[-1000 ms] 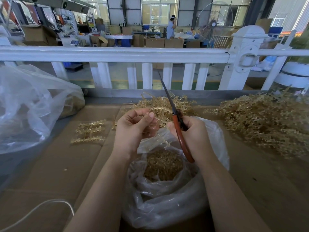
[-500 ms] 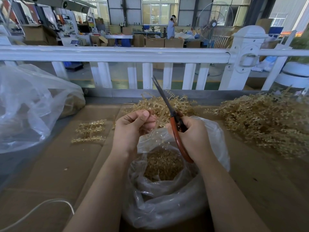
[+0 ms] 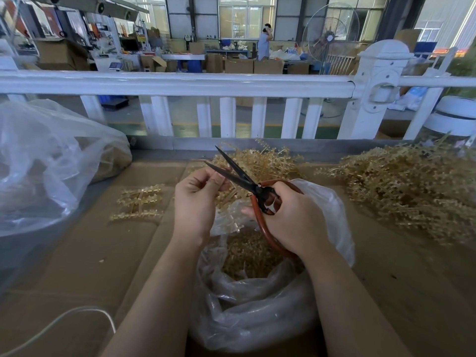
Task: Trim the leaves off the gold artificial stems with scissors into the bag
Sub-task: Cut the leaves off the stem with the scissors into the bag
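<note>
Gold artificial stem (image 3: 233, 195): being pinched in the curled fingers of the left hand (image 3: 197, 199), held above the mouth of the clear plastic bag (image 3: 257, 305); most of the stem is lying hidden behind the hand and the bag's film. Left hand: back facing the camera, forearm rising from the lower left, fingertips curling toward the blades. Scissors (image 3: 247, 182): black blades standing spread apart, tips pointing up and to the left, the lower blade reaching just beside the left fingertips; whether it is touching the stem cannot be told. Right hand (image 3: 293, 217): gripping the red loop handles, fingers curling through and round them, forearm coming in from the lower right. Bag: sitting open between the forearms on the cardboard-covered table (image 3: 90, 253), holding a heap of cut gold leaves (image 3: 249, 253). Small gold stem heap (image 3: 262, 163): lying just behind the hands. Large gold stem heap (image 3: 412, 191): spreading along the table's right side. Trimmed gold stems (image 3: 140, 202): lying flat left of the left hand. Large clear bag (image 3: 46, 163): slumping at the far left. White cord (image 3: 59, 323): curving across the lower left corner. White railing (image 3: 180, 83): running behind the table.
</note>
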